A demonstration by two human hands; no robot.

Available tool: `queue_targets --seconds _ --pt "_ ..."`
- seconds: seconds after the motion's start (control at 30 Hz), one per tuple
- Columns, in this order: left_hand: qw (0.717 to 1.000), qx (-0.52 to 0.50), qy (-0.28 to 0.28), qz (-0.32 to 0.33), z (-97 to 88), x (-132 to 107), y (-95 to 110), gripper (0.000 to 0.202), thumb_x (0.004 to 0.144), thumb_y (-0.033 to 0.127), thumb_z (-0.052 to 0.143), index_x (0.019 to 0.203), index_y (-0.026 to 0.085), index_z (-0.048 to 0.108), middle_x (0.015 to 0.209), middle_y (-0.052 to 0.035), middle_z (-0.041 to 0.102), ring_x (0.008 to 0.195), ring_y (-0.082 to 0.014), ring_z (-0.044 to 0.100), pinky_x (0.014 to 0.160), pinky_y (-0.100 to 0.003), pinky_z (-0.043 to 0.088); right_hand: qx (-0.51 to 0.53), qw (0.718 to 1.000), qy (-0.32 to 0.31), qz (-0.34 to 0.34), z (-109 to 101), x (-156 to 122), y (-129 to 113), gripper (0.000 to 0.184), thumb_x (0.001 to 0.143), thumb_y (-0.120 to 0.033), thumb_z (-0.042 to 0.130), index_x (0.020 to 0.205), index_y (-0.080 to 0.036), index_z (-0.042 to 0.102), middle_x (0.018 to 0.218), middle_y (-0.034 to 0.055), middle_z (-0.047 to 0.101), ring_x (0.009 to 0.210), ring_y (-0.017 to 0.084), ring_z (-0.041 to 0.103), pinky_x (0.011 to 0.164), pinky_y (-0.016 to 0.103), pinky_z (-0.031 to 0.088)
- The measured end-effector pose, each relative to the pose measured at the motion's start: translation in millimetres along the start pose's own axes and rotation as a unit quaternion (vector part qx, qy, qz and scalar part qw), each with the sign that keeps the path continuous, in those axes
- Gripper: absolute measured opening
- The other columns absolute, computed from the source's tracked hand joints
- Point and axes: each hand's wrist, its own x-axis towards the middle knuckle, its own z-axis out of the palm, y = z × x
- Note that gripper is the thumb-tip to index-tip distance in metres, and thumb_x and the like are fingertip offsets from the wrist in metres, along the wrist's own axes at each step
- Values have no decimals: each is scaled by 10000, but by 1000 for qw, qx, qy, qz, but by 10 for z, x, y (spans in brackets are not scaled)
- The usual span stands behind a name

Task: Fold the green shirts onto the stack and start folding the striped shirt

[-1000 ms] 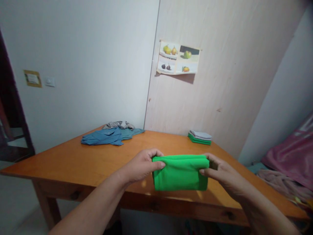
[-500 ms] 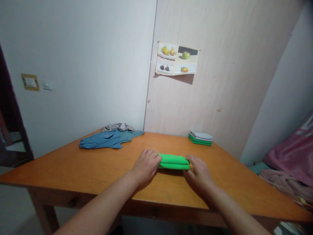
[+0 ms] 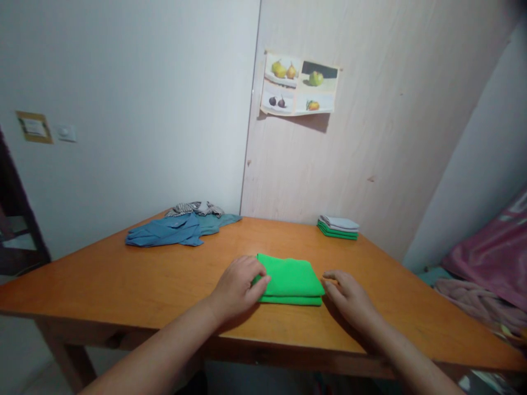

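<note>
A bright green cloth point(image 3: 291, 280), folded into a flat rectangle, lies on the wooden table in front of me. At its left edge is my left hand point(image 3: 239, 286), thumb and curled fingers apart, overlapping that edge from my viewpoint; whether it touches the cloth is hard to tell. My right hand point(image 3: 349, 296) rests just off the right corner, its thumb and fingers parted with nothing between them.
On the far left of the table point(image 3: 164, 280) lie blue garments point(image 3: 164, 231) and a striped cloth point(image 3: 195, 208). A folded stack point(image 3: 338, 227), grey over green, sits at the back right. Fruit pictures point(image 3: 300, 85) hang on the wall behind.
The green cloth was held as a narrow fold between both hands; now it lies flat with its broad top showing. My right hand has let go and moved slightly right; my left hand's grip has loosened.
</note>
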Motion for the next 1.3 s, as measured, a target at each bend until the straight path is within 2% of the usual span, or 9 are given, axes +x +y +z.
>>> queue_targets --seconds 0.1,0.2,0.37,0.47,0.6,0.7,0.8,1.13,1.3 --pt "993 -38 71 -82 -22 174 -86 286 1016 350 406 863 197 593 885 -53 620 871 -202 578 780 -322 434 51 998 27 21 1 185 -75 369 947 -480 423 980 -197 657 1021 104 705 979 253 640 846 350 489" --pt "989 -26 88 -119 32 367 -131 327 1024 361 367 865 195 600 882 -57 627 876 -209 593 772 -320 454 65 997 34 13 -31 421 -223 445 964 -534 374 899 -196 655 923 89 713 893 247 649 790 337 485" --pt "993 7 15 -114 306 601 -60 358 1031 318 325 1081 168 645 1094 -110 689 1061 -225 622 936 -355 472 12 1000 -16 7 -11 799 -488 577 994 -526 271 984 -150 709 1070 147 735 1035 271 662 916 359 480" --pt "992 46 -43 -110 470 641 4 405 1032 326 311 1235 159 619 1308 -139 646 1237 -261 571 1085 -465 396 -28 997 -69 2 102 924 -618 616 1013 -479 219 1170 -116 691 1273 179 678 1222 270 601 1045 369 425" --pt "984 95 -120 -91 590 570 52 486 1036 364 268 1410 176 515 1522 -132 479 1426 -301 399 1177 -656 166 -64 989 -135 7 319 880 -729 630 1012 -484 251 1383 -89 572 1504 182 490 1422 274 420 1171 413 294" --pt "975 117 -161 -101 634 465 72 546 1036 418 238 1447 159 485 1557 -142 425 1457 -308 353 1175 -681 138 -119 970 -209 36 439 740 -753 695 1011 -522 222 1503 -75 423 1605 161 324 1508 306 236 1208 522 183" --pt "969 136 -167 -121 671 380 91 611 1033 477 193 1466 151 475 1569 -148 402 1474 -306 321 1187 -661 134 -143 961 -228 60 481 624 -758 738 1007 -556 188 1555 -77 316 1638 135 237 1531 304 144 1211 573 118" --pt "957 157 -152 -189 702 341 164 666 993 540 266 1490 143 462 1573 -178 372 1484 -348 290 1181 -685 53 -148 968 -196 53 423 528 -833 676 1006 -583 225 1594 -249 228 1674 59 81 1541 301 61 1202 611 54" --pt "957 140 -150 -203 695 360 183 644 971 512 330 1466 136 500 1553 -208 393 1474 -379 302 1173 -700 37 -139 957 -250 52 422 551 -801 672 1008 -577 194 1566 -226 323 1644 64 241 1532 329 112 1187 648 75"
